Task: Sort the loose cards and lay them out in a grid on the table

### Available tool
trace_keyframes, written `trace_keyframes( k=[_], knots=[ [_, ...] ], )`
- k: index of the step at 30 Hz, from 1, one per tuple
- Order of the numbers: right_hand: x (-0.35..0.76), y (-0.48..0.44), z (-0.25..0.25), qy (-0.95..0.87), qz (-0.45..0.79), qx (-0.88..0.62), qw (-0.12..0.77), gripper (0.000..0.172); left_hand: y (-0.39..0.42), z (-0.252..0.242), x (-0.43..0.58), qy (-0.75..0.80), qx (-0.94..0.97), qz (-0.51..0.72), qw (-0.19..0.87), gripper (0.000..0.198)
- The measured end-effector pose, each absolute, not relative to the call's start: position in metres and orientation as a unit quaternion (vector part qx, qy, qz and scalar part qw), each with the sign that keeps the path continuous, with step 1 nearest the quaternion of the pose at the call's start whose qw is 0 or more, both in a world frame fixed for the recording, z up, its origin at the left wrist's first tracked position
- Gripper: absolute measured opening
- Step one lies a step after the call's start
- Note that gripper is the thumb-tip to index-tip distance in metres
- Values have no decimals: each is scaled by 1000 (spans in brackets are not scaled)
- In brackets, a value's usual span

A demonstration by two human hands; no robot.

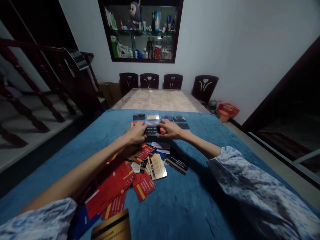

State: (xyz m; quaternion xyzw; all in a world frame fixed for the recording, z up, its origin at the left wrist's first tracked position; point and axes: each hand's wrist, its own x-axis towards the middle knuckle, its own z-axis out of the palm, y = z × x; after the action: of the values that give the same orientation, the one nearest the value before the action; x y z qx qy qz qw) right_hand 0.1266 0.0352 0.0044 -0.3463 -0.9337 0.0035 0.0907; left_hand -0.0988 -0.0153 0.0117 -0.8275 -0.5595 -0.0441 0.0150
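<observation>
My left hand [136, 132] and my right hand [170, 129] are closed on the two ends of a black card [152, 131] with pale lettering. Whether it is one card or a stack, I cannot tell. Just beyond my hands are small groups of cards: a black one [139, 117], a cream one [153, 117], a dark blue one [166, 118] and another black one [179, 118]. Nearer to me lies a loose pile with red cards [112, 181], a gold card [156, 166] and a striped black card [177, 163]. My left forearm covers part of this pile.
A blue cloth [175, 206] covers the near part of the table, and its patterned top [160, 98] shows beyond. Dark chairs [149, 81] stand at the far end. A wooden railing [37, 80] is on the left, and an orange bin [223, 115] on the floor at right.
</observation>
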Motion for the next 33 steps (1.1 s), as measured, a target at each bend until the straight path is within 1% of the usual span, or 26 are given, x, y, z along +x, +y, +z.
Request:
trace_keyframes(
  k=[6, 10, 19, 26, 30, 33],
  knots=[
    [108, 40, 11, -933, -2, -353, 68, 50, -12, 14, -110, -570, -821, -39, 13, 34],
    [98, 40, 18, -934, -10, -355, 47, 48, -8, 13, -120, -571, -820, -52, 6, 36],
    [76, 59, 19, -933, -21, -357, 33, 52, 9, 10, -138, -588, -807, -57, 2, 45],
    [60, 80, 22, -934, -37, -353, 28, 51, 23, 15, -146, -604, -796, -42, 12, 42],
    [53, 89, 25, -932, -38, -360, 29, 54, 36, 16, -153, -606, -794, -44, 22, 44],
    [50, 99, 26, -931, -37, -362, 29, 53, 46, 16, -157, -604, -795, -50, 26, 42]
  ],
)
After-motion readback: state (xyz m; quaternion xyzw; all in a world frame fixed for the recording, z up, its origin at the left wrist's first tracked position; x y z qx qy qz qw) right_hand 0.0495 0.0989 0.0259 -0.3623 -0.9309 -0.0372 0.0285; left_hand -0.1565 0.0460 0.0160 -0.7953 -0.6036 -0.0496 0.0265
